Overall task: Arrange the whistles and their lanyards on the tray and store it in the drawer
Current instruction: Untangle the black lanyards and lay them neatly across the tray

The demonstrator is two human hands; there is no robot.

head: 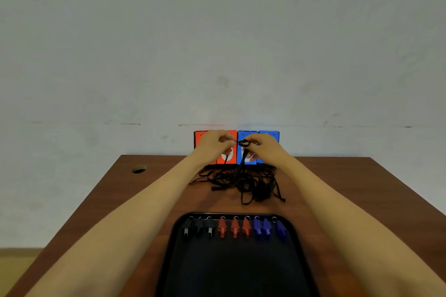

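A black tray (pixel 236 270) lies at the near edge of the brown table. Along its far rim sit three black whistles (pixel 198 226), three red whistles (pixel 234 227) and three blue whistles (pixel 267 227) in a row. Beyond the tray a tangled heap of black lanyards (pixel 243 182) lies on the table. One black lanyard (pixel 243 149) is raised above the heap, looped between my left hand (pixel 214 143) and my right hand (pixel 261 146), and both hands pinch it. Its lower end hangs down into the heap.
A red box (pixel 229 136) and a blue box (pixel 272 137) stand against the grey wall behind my hands. A round cable hole (pixel 139 169) sits at the table's far left. No drawer is in view.
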